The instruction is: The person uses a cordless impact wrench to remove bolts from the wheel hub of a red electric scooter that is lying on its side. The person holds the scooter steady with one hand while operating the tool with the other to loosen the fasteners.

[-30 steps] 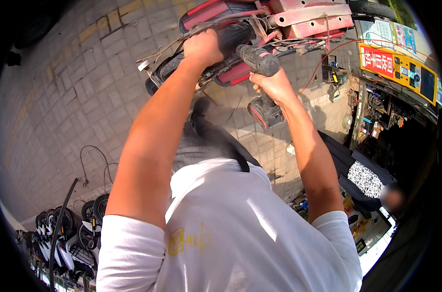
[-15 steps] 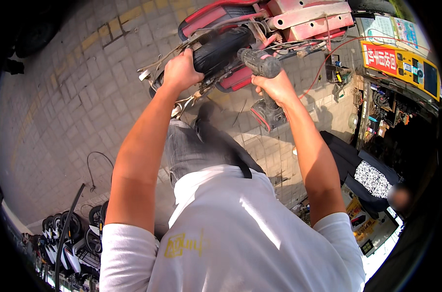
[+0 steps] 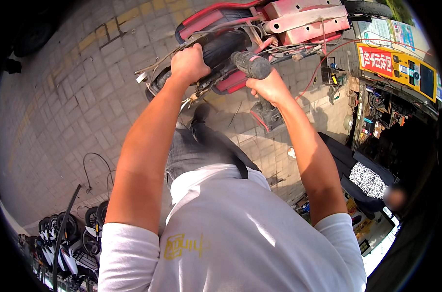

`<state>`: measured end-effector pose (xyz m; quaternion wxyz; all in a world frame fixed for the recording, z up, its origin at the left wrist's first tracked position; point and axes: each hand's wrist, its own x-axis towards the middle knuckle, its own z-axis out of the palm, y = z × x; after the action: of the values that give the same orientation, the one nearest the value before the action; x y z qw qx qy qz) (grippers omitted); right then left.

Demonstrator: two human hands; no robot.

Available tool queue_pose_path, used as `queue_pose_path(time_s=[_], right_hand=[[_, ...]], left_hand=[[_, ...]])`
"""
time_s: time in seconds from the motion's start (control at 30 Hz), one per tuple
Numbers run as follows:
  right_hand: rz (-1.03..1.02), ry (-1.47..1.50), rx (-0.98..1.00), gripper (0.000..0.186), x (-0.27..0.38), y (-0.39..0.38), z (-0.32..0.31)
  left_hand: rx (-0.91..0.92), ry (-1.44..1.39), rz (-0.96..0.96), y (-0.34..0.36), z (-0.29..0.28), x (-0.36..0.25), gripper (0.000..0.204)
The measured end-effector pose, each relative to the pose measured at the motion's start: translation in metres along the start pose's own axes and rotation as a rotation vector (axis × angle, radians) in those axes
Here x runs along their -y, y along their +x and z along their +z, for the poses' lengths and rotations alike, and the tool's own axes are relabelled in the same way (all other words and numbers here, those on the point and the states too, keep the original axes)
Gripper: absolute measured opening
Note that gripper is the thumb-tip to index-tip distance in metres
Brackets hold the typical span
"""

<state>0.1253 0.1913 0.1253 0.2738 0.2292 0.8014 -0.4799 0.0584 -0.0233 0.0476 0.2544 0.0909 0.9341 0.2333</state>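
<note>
I wear a white short-sleeved T-shirt (image 3: 240, 233) bearing a small yellow chest marking (image 3: 182, 247), grey trousers (image 3: 194, 151) and a dark shoe (image 3: 200, 114). Forearms bare.

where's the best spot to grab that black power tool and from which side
Grip the power tool by its ribbed black barrel, which looks rounded and textured enough for a firm wrap. Probably come from below on the near side, as the right hand does now, since wires and the red scooter frame crowd the far side. The left hand rests on the scooter's dark seat edge.
</note>
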Motion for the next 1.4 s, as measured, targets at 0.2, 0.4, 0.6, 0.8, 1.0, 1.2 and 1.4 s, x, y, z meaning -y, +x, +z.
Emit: queue_pose_path(time_s=[0.2, 0.4, 0.6, 0.8, 1.0, 1.2, 1.4], right_hand=[[-0.019, 0.022, -0.006, 0.027, 0.001, -0.011, 0.008], [-0.038, 0.02, -0.028, 0.031, -0.007, -0.012, 0.012], [-0.03, 0.026, -0.044, 0.036, -0.009, 0.007, -0.002], [-0.065, 0.062, -0.007, 0.041, -0.01, 0.006, 0.0], [-0.064, 0.06, 0.028, 0.041, 0.0, -0.002, -0.001], [-0.043, 0.067, 0.043, 0.039, 0.004, -0.013, 0.006], [-0.026, 0.088, 0.017, 0.039, -0.002, -0.01, 0.005]], left_hand=[[-0.004, -0.01, -0.008, 0.001, -0.001, -0.003, 0.044], [-0.032, -0.015, -0.003, 0.003, 0.003, -0.002, 0.047], [-0.05, -0.026, 0.002, 0.004, 0.006, -0.001, 0.049], [-0.037, -0.018, -0.002, 0.006, 0.006, -0.002, 0.048], [-0.029, -0.009, -0.008, 0.005, 0.005, -0.003, 0.049], [-0.03, -0.016, -0.001, 0.005, 0.004, -0.002, 0.049], [-0.028, -0.019, -0.002, 0.003, 0.005, -0.001, 0.049]])
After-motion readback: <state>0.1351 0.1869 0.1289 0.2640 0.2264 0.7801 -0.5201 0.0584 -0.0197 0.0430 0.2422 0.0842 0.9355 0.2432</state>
